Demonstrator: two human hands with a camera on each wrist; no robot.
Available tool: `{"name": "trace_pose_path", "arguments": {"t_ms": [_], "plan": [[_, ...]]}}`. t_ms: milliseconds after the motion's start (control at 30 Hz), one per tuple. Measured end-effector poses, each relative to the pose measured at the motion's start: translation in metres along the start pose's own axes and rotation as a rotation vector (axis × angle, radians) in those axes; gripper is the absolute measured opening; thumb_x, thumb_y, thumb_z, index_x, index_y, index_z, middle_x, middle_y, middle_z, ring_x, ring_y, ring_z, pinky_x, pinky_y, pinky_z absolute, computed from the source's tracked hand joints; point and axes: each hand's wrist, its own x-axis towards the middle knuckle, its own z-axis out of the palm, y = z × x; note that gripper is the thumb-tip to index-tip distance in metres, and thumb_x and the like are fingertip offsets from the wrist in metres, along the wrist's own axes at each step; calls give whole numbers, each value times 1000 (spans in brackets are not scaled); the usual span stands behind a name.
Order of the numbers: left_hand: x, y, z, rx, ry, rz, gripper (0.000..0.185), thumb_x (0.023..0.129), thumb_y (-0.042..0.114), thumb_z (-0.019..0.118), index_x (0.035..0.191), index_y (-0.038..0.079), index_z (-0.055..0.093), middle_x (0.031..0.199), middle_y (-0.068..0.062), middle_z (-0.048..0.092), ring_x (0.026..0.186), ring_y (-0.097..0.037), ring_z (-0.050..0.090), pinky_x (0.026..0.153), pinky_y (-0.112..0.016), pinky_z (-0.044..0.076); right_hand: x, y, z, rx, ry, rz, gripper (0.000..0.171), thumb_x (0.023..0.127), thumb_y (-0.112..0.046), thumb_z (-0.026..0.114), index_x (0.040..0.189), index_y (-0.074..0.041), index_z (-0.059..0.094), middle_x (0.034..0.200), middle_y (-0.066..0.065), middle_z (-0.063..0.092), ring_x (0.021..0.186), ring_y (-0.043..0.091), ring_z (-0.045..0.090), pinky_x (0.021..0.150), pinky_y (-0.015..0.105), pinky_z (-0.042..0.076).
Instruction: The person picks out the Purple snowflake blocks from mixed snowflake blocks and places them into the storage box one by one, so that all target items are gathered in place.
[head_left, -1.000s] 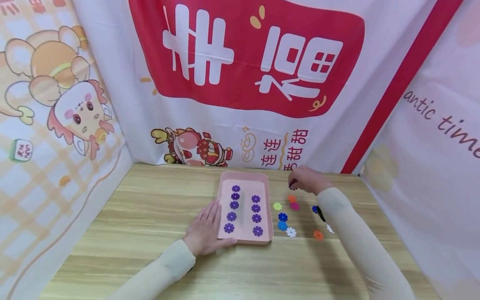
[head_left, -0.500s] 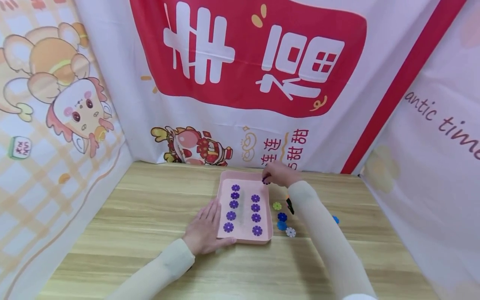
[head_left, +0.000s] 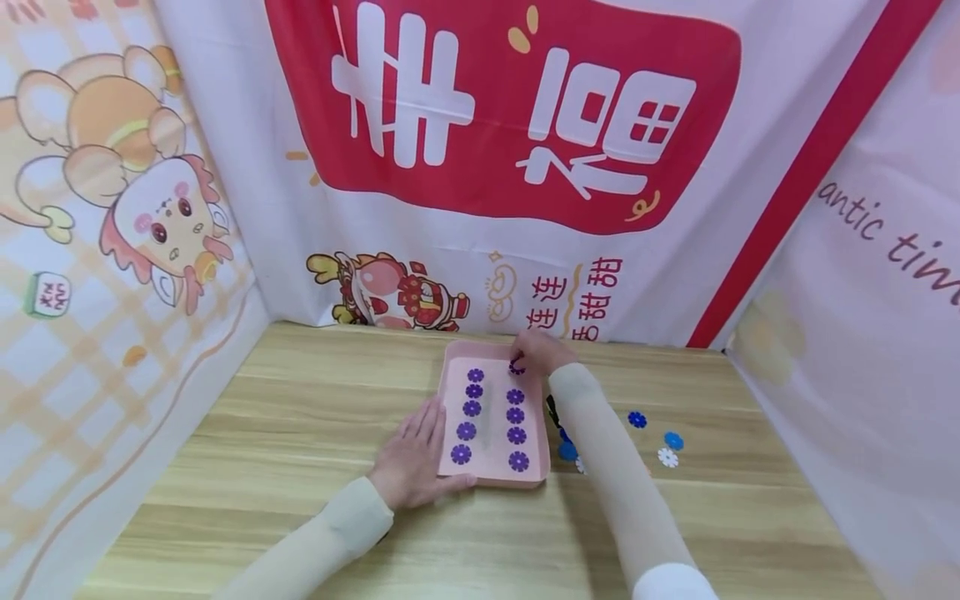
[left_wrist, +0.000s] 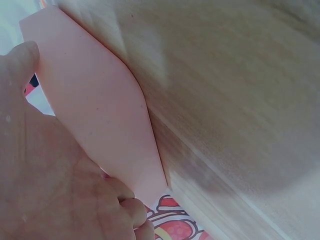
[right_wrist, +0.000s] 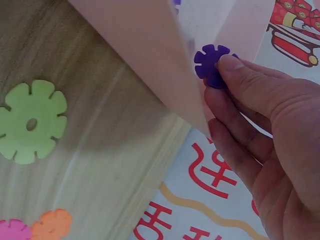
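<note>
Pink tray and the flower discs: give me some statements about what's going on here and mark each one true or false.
1. The right hand pinches a purple flower disc over the far end of the pink tray. True.
2. The left hand grips a blue disc. False: it rests flat against the tray's near left edge and holds nothing.
3. The discs lying in the tray are all purple, in two rows. True.
4. A green flower disc lies inside the tray. False: it lies on the wooden table, outside the tray.
5. The tray stands tilted against the backdrop. False: it lies flat on the table.
</note>
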Motion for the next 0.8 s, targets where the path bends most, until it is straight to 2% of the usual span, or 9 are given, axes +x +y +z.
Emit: {"name": "trace_pose_path", "arguments": {"t_ms": [33,100,167,333,467,533,633,733,800], "plan": [[0,0,0,-3,1,-1,122,91,87,47,165,-7,22,176,-25,15,164,-41,19,134,-52,24,0,0,2,72,8,33,18,96,-9,66,92,4,79,77,13,69,59,15,50,57,23,46],[-2,0,0,-1,7,-5,122,91,87,47,165,-7,22,176,-25,15,164,-40,19,134,-52,24,1,0,4,76,16,36,17,95,-7,67,85,5,76,64,7,60,53,13,41,51,23,40],[-3,0,0,5,8,-8,122,91,87,47,165,-7,23,176,-25,15,164,-40,20,134,-51,25,1,-2,7,149,13,79,18,93,-7,66,81,5,68,58,1,51,50,12,36,48,24,37],[-5,0,-1,1,4,-10,121,91,87,47,165,-7,22,176,-25,15,164,-41,19,134,-52,24,-2,-7,11,275,-5,171,20,90,-8,65,73,-3,55,59,-2,45,51,13,34,46,26,36],[-7,-1,-1,-7,6,-12,121,92,86,49,165,-7,22,176,-25,15,164,-41,19,134,-52,24,-2,-8,14,297,-30,197,26,90,-9,64,69,-10,50,57,-4,44,49,12,35,47,25,37],[-7,-1,-1,-9,9,-14,121,92,85,49,165,-7,22,176,-25,15,164,-41,19,134,-53,24,-1,-8,15,270,-32,192,26,90,-9,64,68,-9,50,56,-5,43,48,12,34,46,26,36],[-5,-1,-1,-8,16,-13,121,92,85,50,165,-7,22,176,-25,15,164,-41,19,134,-53,24,3,-7,15,89,-42,101,23,93,-7,66,71,-2,60,59,-2,47,50,12,36,46,24,37],[-2,-1,-3,5,15,-8,121,91,86,49,165,-7,22,176,-25,15,164,-41,20,134,-52,24,6,-4,14,-61,-28,41,14,93,-5,70,82,3,72,66,0,54,54,13,43,49,23,42],[-1,0,-4,11,10,-3,121,91,87,48,165,-7,23,176,-24,15,164,-40,20,134,-52,25,5,-2,13,-155,-34,-2,11,93,-4,71,85,2,77,74,8,65,55,12,46,50,22,43]]}}
